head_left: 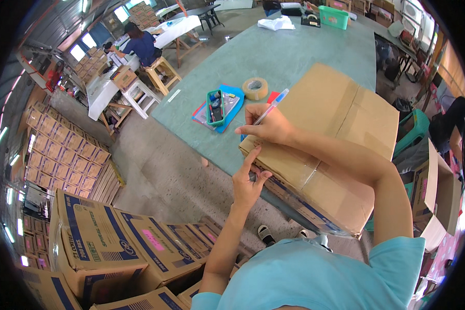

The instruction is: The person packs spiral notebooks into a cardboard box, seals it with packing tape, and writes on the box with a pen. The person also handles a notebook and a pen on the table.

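A large brown carton [341,111] lies on the green table [315,49] in front of me, its top closed with clear tape. My right hand [269,124] grips a clear-barrelled pen [277,101] and rests at the carton's near left corner. The pen's writing end is hidden by the fingers. My left hand [248,183] is at the same corner, index finger stretched onto the carton's edge and thumb spread apart. A small dark spot shows between them, too unclear to name.
Beyond the corner lie a roll of tape [255,88] and a small green basket [215,108] of stationery on a blue folder [234,106]. Printed cartons [101,237] are stacked at lower left. A green bin [334,17] stands far back. Another person [138,49] sits at a far table.
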The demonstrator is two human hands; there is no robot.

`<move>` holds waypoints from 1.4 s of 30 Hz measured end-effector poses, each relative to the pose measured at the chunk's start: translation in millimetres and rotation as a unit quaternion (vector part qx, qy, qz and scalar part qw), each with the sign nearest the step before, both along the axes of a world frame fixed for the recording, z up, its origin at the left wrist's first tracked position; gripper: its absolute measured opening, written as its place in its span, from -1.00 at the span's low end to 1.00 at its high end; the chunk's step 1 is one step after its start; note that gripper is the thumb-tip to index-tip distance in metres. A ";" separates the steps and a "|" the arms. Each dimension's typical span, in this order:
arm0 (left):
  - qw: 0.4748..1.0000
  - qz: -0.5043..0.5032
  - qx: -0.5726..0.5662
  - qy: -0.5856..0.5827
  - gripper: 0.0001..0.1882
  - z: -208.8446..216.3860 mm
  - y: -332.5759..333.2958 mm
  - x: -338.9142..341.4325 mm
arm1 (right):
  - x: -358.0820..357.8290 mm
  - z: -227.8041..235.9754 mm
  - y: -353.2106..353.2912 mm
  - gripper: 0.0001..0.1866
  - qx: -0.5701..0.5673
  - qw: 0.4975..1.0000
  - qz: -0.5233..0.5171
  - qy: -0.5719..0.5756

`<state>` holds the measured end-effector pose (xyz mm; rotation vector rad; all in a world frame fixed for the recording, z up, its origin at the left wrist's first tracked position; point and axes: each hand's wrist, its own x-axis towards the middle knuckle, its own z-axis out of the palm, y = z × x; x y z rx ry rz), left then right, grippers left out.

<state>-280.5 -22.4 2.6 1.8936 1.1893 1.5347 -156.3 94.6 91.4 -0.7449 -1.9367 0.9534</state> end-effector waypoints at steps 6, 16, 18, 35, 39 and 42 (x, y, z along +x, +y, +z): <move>1.000 -0.003 -0.009 -0.028 -0.32 -0.5 1.1 5.6 | -0.5 -3.6 -3.7 -0.60 0.088 0.994 -0.043 -0.054; 0.999 0.000 0.000 -0.035 -0.32 -3.2 2.2 6.5 | -1.3 -3.4 -5.8 -0.63 0.114 0.991 -0.052 -0.046; 0.999 0.000 -0.002 -0.035 -0.32 -4.0 1.5 6.5 | -0.1 -3.7 -5.0 -0.63 0.103 0.993 -0.043 -0.045; 0.999 -0.003 -0.025 -0.047 -0.31 -5.4 0.2 6.9 | 3.0 -3.4 -4.6 -0.65 0.080 0.993 -0.073 -0.041; 0.999 -0.006 -0.024 -0.034 -0.29 -5.8 2.9 2.4 | 12.2 0.3 -9.7 -0.64 0.000 0.998 -0.066 -0.024; 0.999 0.000 -0.019 -0.027 -0.29 -1.0 1.6 6.2 | 22.9 2.6 -21.5 -0.64 0.006 0.995 -0.093 -0.039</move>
